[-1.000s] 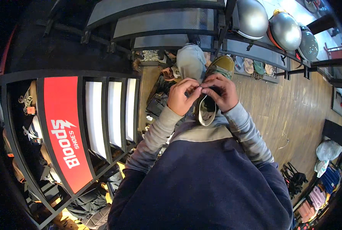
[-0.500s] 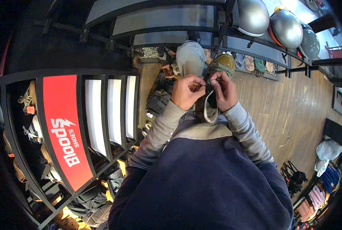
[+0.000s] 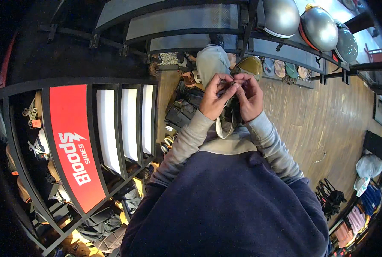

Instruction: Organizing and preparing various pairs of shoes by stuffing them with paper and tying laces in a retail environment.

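My left hand [image 3: 216, 96] and my right hand [image 3: 248, 97] meet in front of my body, their thumbs and fingertips pinched together. Whatever small piece lies between the fingertips is hidden. Beneath the hands is a dark item with a pale strap-like loop [image 3: 222, 129] hanging toward my waist. Just beyond the fingers, a smooth olive rounded piece [image 3: 250, 65] with a green lower edge shows; whether it joins the dark item I cannot tell. A light grey rounded cloth shape [image 3: 212, 64] lies beyond my left hand.
A black shelf with a red sign panel [image 3: 73, 141] and white panels [image 3: 129, 124] stands at left. Silver helmets [image 3: 319, 32] sit on a rack at upper right. Sandals [image 3: 279, 68] line a low ledge over the wooden floor [image 3: 302, 115]. Folded clothes [image 3: 356, 218] lie at lower right.
My hands have come together; they were slightly apart, with the dark item visible between them. The left hand has shifted right and up. The pale loop has moved left.
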The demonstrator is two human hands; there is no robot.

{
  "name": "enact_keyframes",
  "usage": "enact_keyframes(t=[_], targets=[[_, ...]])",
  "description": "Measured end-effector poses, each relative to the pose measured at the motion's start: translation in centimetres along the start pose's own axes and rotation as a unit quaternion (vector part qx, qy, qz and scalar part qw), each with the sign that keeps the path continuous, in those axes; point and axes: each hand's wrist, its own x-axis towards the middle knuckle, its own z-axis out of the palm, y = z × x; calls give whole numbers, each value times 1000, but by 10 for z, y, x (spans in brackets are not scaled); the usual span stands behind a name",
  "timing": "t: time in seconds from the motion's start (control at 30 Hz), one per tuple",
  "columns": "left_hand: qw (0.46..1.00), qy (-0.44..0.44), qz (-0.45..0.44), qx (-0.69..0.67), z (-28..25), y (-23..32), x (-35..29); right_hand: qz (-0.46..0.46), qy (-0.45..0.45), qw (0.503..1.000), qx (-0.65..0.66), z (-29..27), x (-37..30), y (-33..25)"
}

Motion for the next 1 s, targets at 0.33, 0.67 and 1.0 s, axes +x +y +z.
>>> enact_keyframes(t=[0.33, 0.67, 1.0], targets=[[976, -151, -50, 150, -2, 3, 8, 79, -28, 996, 31, -52, 13, 3], [896, -130, 104, 411, 15, 11, 14, 101, -106, 988, 52, -71, 32, -28], [972, -33, 59, 227, 3, -36, 8, 65, -158, 985, -7, -49, 54, -28]])
